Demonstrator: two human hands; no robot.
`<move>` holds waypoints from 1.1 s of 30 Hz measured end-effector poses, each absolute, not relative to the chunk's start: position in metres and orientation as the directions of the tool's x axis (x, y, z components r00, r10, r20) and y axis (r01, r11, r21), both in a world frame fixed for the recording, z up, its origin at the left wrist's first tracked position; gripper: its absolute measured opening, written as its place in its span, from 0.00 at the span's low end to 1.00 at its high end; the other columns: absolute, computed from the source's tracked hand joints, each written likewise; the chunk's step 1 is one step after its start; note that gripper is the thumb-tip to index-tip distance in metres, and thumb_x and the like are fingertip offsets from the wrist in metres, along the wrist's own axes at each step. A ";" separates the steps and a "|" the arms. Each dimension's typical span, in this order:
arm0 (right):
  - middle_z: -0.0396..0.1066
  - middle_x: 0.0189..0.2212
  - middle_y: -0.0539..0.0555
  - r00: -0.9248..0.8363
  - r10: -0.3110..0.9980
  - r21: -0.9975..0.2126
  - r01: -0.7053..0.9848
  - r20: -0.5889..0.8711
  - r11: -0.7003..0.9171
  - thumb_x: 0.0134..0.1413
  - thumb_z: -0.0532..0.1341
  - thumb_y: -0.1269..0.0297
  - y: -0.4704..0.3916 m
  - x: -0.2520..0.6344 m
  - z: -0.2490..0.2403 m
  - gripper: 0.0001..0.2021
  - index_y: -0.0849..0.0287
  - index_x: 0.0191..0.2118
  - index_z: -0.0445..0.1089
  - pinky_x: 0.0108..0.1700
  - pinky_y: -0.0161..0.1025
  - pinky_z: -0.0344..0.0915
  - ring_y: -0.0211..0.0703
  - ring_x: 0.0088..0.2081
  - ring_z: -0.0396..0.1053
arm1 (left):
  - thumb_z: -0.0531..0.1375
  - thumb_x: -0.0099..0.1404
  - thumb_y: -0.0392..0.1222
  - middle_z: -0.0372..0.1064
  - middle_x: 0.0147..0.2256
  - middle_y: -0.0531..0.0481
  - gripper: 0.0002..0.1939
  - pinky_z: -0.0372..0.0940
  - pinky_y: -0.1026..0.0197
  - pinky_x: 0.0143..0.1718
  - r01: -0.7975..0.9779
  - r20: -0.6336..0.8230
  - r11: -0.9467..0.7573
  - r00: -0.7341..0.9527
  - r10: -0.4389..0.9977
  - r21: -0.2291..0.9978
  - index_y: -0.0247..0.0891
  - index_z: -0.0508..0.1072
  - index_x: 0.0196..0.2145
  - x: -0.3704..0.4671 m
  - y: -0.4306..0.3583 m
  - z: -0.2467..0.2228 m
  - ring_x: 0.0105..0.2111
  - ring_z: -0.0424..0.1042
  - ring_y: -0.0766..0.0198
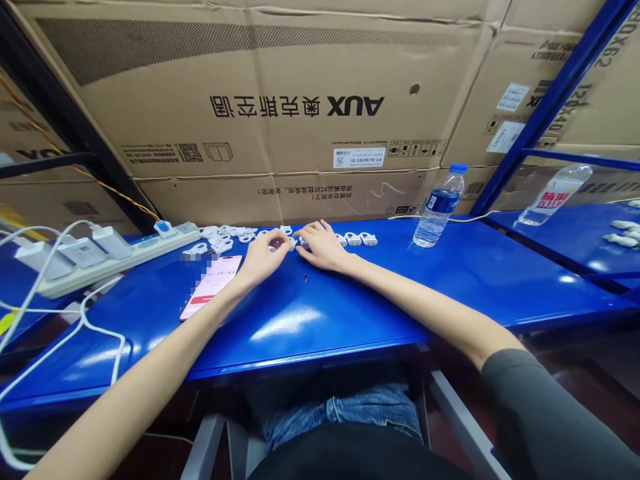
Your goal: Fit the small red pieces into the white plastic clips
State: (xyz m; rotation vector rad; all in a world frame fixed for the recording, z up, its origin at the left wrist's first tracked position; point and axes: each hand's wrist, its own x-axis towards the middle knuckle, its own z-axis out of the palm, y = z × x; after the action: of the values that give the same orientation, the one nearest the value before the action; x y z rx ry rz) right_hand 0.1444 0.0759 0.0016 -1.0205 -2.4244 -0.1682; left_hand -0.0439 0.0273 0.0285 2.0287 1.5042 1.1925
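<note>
My left hand (266, 255) is closed in a pinch, thumb and index fingertips meeting at a small white plastic piece (292, 245), mostly covered by the fingers. Beside it my right hand (321, 247) lies palm down with fingers stretched out, over a row of similar white pieces partly hidden beneath it. The row's looped white pieces (369, 239) show past its right side. A loose pile of white looped pieces (220, 235) lies behind and left of my left hand. In front of the hands is a tiny red and dark bit (305, 277), too small to name.
A phone (213, 287) lies left of my left forearm. Further left, a power strip (125, 257) carries chargers and white cables (83, 313). A water bottle (434, 210) stands at the right on the blue table (400, 293). Large cardboard boxes (280, 60) rise behind.
</note>
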 end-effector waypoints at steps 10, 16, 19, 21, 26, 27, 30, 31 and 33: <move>0.76 0.53 0.60 -0.626 0.646 -0.075 0.690 0.438 0.720 0.68 0.60 0.61 0.082 0.124 0.003 0.10 0.58 0.49 0.75 0.69 0.64 0.54 0.57 0.59 0.66 | 0.63 0.54 0.44 0.73 0.27 0.50 0.06 0.65 0.65 0.27 0.321 0.249 -0.216 -0.067 0.966 0.922 0.40 0.73 0.29 -0.045 0.029 0.031 0.33 0.74 0.60; 0.76 0.54 0.60 -0.582 0.526 -0.095 0.609 0.620 0.787 0.66 0.63 0.65 0.075 0.136 0.002 0.07 0.57 0.46 0.76 0.67 0.57 0.60 0.54 0.57 0.69 | 0.66 0.54 0.46 0.73 0.31 0.51 0.09 0.61 0.63 0.28 0.269 0.371 -0.327 -0.132 0.919 0.906 0.38 0.75 0.30 -0.045 0.028 0.036 0.28 0.66 0.66; 0.72 0.61 0.59 -0.564 0.486 -0.087 0.590 0.667 0.803 0.66 0.62 0.65 0.064 0.150 0.004 0.07 0.55 0.46 0.76 0.66 0.56 0.62 0.54 0.61 0.66 | 0.68 0.55 0.49 0.72 0.30 0.52 0.12 0.57 0.64 0.27 0.232 0.377 -0.343 -0.119 0.919 0.910 0.38 0.77 0.32 -0.045 0.026 0.038 0.28 0.63 0.67; 0.69 0.63 0.60 -0.543 0.449 -0.072 0.578 0.710 0.813 0.65 0.62 0.66 0.055 0.162 0.005 0.07 0.54 0.47 0.75 0.66 0.58 0.62 0.54 0.63 0.65 | 0.70 0.54 0.49 0.71 0.29 0.53 0.12 0.54 0.64 0.25 0.196 0.357 -0.336 -0.086 0.930 0.921 0.39 0.78 0.32 -0.044 0.025 0.039 0.27 0.62 0.67; 0.68 0.65 0.62 -0.521 0.358 0.024 0.590 0.775 0.807 0.65 0.61 0.68 0.041 0.191 0.009 0.08 0.56 0.47 0.75 0.67 0.60 0.62 0.56 0.64 0.65 | 0.71 0.55 0.49 0.72 0.31 0.53 0.12 0.53 0.65 0.25 0.143 0.331 -0.331 0.028 0.943 0.933 0.40 0.79 0.33 -0.042 0.018 0.046 0.27 0.61 0.68; 0.68 0.64 0.62 -0.515 0.358 0.024 0.595 0.779 0.803 0.65 0.61 0.68 0.040 0.195 0.010 0.08 0.56 0.47 0.75 0.66 0.59 0.62 0.56 0.64 0.65 | 0.71 0.56 0.50 0.72 0.31 0.53 0.12 0.54 0.65 0.26 0.129 0.336 -0.339 0.045 0.941 0.932 0.40 0.78 0.33 -0.041 0.017 0.047 0.28 0.62 0.68; 0.69 0.64 0.61 -0.488 0.397 -0.025 0.607 0.777 0.794 0.63 0.62 0.69 0.038 0.198 0.011 0.08 0.56 0.46 0.75 0.65 0.57 0.64 0.56 0.64 0.66 | 0.72 0.56 0.50 0.72 0.31 0.53 0.13 0.54 0.66 0.26 0.093 0.349 -0.355 0.079 0.934 0.930 0.40 0.78 0.34 -0.038 0.014 0.048 0.27 0.61 0.69; 0.70 0.63 0.60 -0.481 0.409 -0.042 0.607 0.775 0.794 0.63 0.62 0.69 0.037 0.197 0.012 0.08 0.55 0.46 0.75 0.64 0.57 0.64 0.55 0.63 0.66 | 0.72 0.56 0.50 0.72 0.30 0.53 0.13 0.54 0.65 0.25 0.088 0.349 -0.356 0.088 0.933 0.930 0.40 0.78 0.34 -0.036 0.013 0.047 0.26 0.61 0.69; 0.72 0.62 0.59 -0.477 0.411 -0.056 0.598 0.777 0.800 0.63 0.62 0.69 0.036 0.194 0.012 0.08 0.55 0.46 0.76 0.64 0.56 0.64 0.54 0.62 0.68 | 0.71 0.56 0.50 0.72 0.30 0.53 0.14 0.53 0.65 0.25 0.087 0.347 -0.356 0.102 0.932 0.930 0.40 0.78 0.33 -0.033 0.012 0.044 0.25 0.61 0.69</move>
State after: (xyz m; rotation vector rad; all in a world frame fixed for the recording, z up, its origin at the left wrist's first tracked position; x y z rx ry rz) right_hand 0.1937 0.0363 0.0123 -0.7425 -2.1387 -0.2812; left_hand -0.0330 0.0120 0.0436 1.5904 1.0289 1.3505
